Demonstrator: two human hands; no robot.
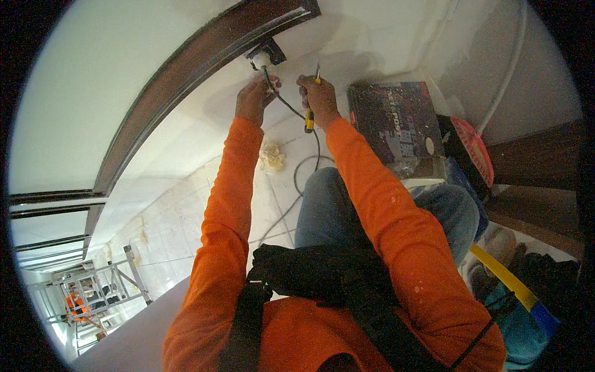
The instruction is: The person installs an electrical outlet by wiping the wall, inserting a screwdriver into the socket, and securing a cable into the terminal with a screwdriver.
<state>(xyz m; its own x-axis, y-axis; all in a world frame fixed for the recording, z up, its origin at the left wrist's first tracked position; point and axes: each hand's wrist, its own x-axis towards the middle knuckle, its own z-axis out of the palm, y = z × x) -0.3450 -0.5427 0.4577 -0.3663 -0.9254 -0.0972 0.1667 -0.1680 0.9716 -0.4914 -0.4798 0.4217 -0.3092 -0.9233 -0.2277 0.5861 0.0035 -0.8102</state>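
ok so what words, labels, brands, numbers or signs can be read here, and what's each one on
I won't copy out printed wording, but here is where it shows or might:
Dark box, right of the right hand: large pale lettering across its face; the smaller marks are too blurred to read.
Yellow-and-black tool in that hand: too small to read any marking.
Pinkish-red rounded thing beyond the box: marks too blurred to read.
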